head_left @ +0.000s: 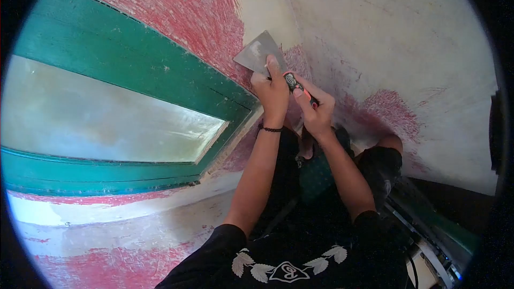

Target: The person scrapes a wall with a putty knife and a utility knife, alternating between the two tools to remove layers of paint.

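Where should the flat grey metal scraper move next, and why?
Probably a short push of the flat grey metal scraper up and left in the picture, into the rough red paint above the green wooden window frame. The left hand presses a finger on its blade, the right hand grips the red and black handle, and the blade's edge sits where pale scraped wall meets red paint.
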Demonstrator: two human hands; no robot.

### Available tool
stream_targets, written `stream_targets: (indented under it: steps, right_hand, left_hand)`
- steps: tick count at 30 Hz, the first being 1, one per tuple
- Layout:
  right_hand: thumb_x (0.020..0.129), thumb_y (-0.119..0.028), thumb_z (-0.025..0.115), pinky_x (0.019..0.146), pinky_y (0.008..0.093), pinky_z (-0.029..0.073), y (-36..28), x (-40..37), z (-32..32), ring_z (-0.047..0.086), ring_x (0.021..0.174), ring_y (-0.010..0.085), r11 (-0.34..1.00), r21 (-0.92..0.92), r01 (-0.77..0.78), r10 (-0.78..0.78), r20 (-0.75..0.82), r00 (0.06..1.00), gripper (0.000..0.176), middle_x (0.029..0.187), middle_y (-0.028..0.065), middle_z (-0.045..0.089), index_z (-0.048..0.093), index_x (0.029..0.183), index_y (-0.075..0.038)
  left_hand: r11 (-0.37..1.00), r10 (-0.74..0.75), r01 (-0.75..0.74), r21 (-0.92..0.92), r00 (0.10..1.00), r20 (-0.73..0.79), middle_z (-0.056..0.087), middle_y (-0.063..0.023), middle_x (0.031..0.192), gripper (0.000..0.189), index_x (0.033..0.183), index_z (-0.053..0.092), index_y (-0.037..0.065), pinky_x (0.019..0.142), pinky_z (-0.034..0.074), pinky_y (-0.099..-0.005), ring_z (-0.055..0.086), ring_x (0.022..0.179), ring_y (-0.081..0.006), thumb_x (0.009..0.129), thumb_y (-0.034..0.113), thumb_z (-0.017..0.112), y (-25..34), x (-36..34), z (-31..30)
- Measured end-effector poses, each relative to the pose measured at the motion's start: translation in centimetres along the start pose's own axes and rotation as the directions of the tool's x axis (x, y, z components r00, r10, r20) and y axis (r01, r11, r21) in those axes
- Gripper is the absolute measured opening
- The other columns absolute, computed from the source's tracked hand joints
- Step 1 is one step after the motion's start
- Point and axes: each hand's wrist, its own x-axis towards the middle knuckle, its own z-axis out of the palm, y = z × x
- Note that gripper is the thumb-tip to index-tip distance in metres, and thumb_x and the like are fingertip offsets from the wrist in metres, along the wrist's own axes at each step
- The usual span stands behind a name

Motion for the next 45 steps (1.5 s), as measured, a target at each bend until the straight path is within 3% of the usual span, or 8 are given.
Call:
stream_targets:
  steps: [6,9,14,24,30,33,39,45]
  right_hand:
    - [0.092,-0.012,0.064,0.089,0.0298,0.05,2.3,-2.0,0.0,0.065,0.1,0.0149,0.998,-0.011,0.054,-0.054,0.012,0.998,0.033,0.109,0.0148,0.071,0.065,0.121,0.005]
    - [0.092,-0.01,0.063,0.089,0.0298,0.05,4.7,-3.4,0.6,0.063,0.101,0.0145,0.999,-0.008,0.032,-0.032,0.004,0.999,0.035,0.11,0.0154,0.071,0.064,0.122,0.007]
    - [0.093,-0.01,0.064,0.09,0.0294,0.049,1.6,-1.2,0.1,0.064,0.101,0.0142,1.0,-0.002,-0.003,0.003,0.019,1.0,0.031,0.112,0.0143,0.071,0.066,0.119,0.006]
    - [0.093,-0.011,0.063,0.089,0.0281,0.049,3.1,-2.0,0.0,0.062,0.098,0.0118,0.998,0.059,0.017,-0.018,0.017,1.0,0.032,0.111,0.0108,0.071,0.066,0.119,0.006]
    - [0.094,-0.012,0.064,0.092,0.0296,0.049,0.9,-0.2,-0.4,0.063,0.104,0.0143,0.997,0.016,-0.072,0.072,0.001,0.997,0.033,0.115,0.0133,0.071,0.065,0.121,0.005]
    - [0.094,-0.012,0.063,0.092,0.0299,0.049,1.0,-0.1,-0.6,0.063,0.104,0.0148,0.995,0.013,-0.095,0.095,-0.012,0.995,0.033,0.115,0.0131,0.071,0.065,0.121,0.005]
    - [0.094,-0.012,0.061,0.094,0.0291,0.047,4.0,-2.7,0.5,0.062,0.103,0.0146,0.992,0.122,-0.039,0.04,-0.006,0.999,0.034,0.114,0.0116,0.07,0.064,0.121,0.007]
    - [0.094,-0.013,0.063,0.091,0.0287,0.049,1.3,-0.4,-0.9,0.063,0.102,0.0137,0.993,0.079,-0.083,0.083,0.013,0.997,0.032,0.111,0.0118,0.071,0.066,0.119,0.005]
  left_hand:
    - [0.998,0.051,-0.054,-0.017,0.988,-0.143,0.06,-0.0153,0.063,0.048,0.076,0.06,-0.01,0.055,0.042,-0.0405,0.055,0.056,-0.0205,0.102,0.03,0.053,-3.2,-1.8,-0.1]
    - [0.983,-0.167,0.164,-0.087,0.985,-0.038,0.062,-0.016,0.065,0.046,0.08,0.061,-0.01,0.057,0.045,-0.0389,0.056,0.058,-0.0207,0.103,0.029,0.052,-3.6,-2.6,-1.4]
    - [0.988,-0.155,0.156,-0.008,0.988,0.022,0.064,-0.0126,0.07,0.046,0.083,0.062,-0.011,0.061,0.045,-0.0362,0.057,0.063,-0.017,0.103,0.03,0.053,-1.6,-1.0,-0.9]
    - [0.951,-0.243,0.233,-0.203,0.97,-0.028,0.065,-0.0115,0.073,0.051,0.085,0.064,-0.011,0.063,0.047,-0.0384,0.057,0.065,-0.0179,0.1,0.037,0.058,-2.8,-2.2,-0.2]
    - [0.989,-0.143,0.142,0.043,0.99,0.02,0.065,-0.0104,0.075,0.052,0.088,0.063,-0.012,0.06,0.047,-0.0373,0.059,0.064,-0.0191,0.1,0.038,0.056,-1.1,0.3,0.1]
    - [0.987,-0.161,0.158,-0.042,0.984,-0.08,0.065,-0.0097,0.077,0.05,0.091,0.063,-0.012,0.059,0.047,-0.0351,0.058,0.064,-0.0178,0.1,0.036,0.056,-0.3,0.1,1.4]
    - [0.955,-0.244,0.236,-0.18,0.97,-0.022,0.066,-0.0101,0.082,0.044,0.096,0.065,-0.011,0.058,0.048,-0.0326,0.059,0.067,-0.0152,0.102,0.031,0.054,-2.7,-2.0,-0.2]
    - [0.943,-0.318,0.316,-0.108,0.948,0.0,0.068,-0.0121,0.087,0.042,0.099,0.067,-0.009,0.068,0.049,-0.0332,0.061,0.075,-0.0161,0.102,0.031,0.055,-2.6,-0.5,0.9]
